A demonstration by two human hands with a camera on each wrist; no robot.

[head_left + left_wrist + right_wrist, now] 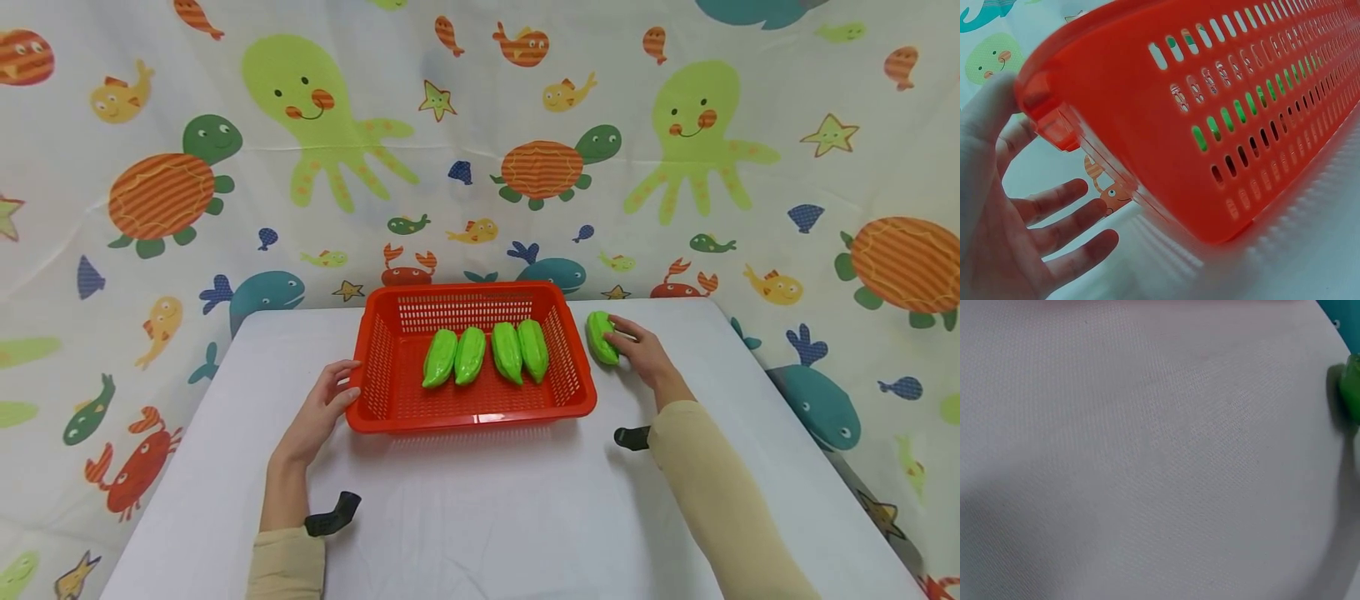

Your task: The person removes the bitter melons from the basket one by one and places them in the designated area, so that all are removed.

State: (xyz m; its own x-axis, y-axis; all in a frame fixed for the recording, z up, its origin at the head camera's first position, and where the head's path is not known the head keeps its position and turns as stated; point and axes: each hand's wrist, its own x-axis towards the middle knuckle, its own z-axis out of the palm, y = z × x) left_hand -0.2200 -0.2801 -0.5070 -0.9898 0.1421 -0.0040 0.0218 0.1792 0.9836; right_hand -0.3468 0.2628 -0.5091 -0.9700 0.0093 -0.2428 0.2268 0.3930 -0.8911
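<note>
A red plastic basket (pixel 472 421) with slotted walls holds several green, ridged, pointed fruits (pixel 469 356) that look glossy. My left hand (pixel 322 412) is at the basket's left end; in the left wrist view its thumb and index finger grip the rim, while the other fingers (pixel 1060 203) stay spread apart from the wall. To the right of the basket, one more green ridged fruit (pixel 598 340) lies on the white table. My right hand (pixel 643 350) reaches it with loosely extended fingers at its right edge. The right wrist view shows only part of this fruit (pixel 1351 390), without the hand.
The table (pixel 480 517) has a white cover. Behind and beside it hangs a curtain (pixel 465 75) printed with sea animals. A black strap end (pixel 333 514) sticks out at the left wrist, and another black piece (pixel 632 438) at the right.
</note>
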